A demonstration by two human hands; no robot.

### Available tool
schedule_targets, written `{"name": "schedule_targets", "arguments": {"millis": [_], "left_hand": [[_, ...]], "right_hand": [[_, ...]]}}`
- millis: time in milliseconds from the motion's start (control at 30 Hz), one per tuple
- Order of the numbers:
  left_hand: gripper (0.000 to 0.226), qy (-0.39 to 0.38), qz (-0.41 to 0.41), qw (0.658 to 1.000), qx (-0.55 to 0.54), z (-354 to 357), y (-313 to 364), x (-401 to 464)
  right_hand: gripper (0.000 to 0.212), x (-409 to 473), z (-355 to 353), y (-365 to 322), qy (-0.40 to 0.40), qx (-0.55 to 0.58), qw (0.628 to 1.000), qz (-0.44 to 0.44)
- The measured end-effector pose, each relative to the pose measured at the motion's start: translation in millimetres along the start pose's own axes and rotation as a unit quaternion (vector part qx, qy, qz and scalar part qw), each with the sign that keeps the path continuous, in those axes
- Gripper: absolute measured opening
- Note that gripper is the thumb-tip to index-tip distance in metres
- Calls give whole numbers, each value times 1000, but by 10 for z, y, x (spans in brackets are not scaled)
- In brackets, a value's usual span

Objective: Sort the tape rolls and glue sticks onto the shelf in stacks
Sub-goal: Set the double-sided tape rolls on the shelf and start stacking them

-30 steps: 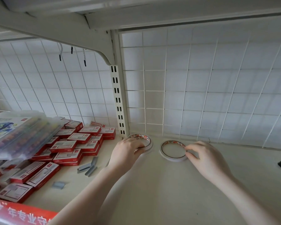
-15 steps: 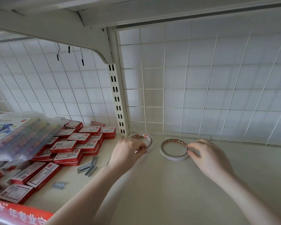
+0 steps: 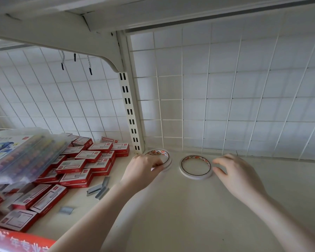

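Head-camera view down onto a cream shelf (image 3: pixel 180 206) backed by a white wire grid panel (image 3: pixel 225 97). Two flat tape rolls lying near the back edge, side by side but apart. Left tape roll (image 3: pixel 166 157) tucked in the corner beside the slotted upright post (image 3: pixel 130 115), gripped by the left hand (image 3: pixel 144 170), fingers curled over its near rim. Right tape roll (image 3: pixel 195 167) lying flat on the shelf, white with a red-printed inner ring; right hand (image 3: pixel 238 176) just beside its right edge, thumb and forefinger spread in a loose C, thumb tip at or almost at the rim, contact hard to judge. To the left, a heap of red and white staple boxes (image 3: pixel 75 167), loose grey staple strips (image 3: pixel 100 190) in front, and a clear plastic case of coloured pens (image 3: pixel 24 155) resting on the pile. Red printed box (image 3: pixel 16 242) at the bottom left corner.
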State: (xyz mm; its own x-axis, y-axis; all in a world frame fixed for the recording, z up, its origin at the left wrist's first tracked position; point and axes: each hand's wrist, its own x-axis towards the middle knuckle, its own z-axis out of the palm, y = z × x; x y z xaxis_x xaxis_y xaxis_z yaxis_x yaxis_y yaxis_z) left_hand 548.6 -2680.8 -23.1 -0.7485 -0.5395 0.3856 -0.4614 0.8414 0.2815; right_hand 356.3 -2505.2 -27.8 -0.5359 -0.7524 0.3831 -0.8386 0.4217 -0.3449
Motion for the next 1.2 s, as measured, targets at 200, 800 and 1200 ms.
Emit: {"name": "schedule_targets", "arguments": {"millis": [200, 800, 1200], "left_hand": [[23, -10, 8, 1000, -5, 1, 1, -6], [14, -26, -9, 1000, -15, -22, 18, 9], [19, -67, -69, 995, 11, -16, 92, 91]], "right_hand": [[21, -12, -10, -20, -14, -6, 1000, 4], [24, -1, -5, -5, -32, -25, 999, 17], [25, 15, 12, 13, -46, -42, 998, 20]]}}
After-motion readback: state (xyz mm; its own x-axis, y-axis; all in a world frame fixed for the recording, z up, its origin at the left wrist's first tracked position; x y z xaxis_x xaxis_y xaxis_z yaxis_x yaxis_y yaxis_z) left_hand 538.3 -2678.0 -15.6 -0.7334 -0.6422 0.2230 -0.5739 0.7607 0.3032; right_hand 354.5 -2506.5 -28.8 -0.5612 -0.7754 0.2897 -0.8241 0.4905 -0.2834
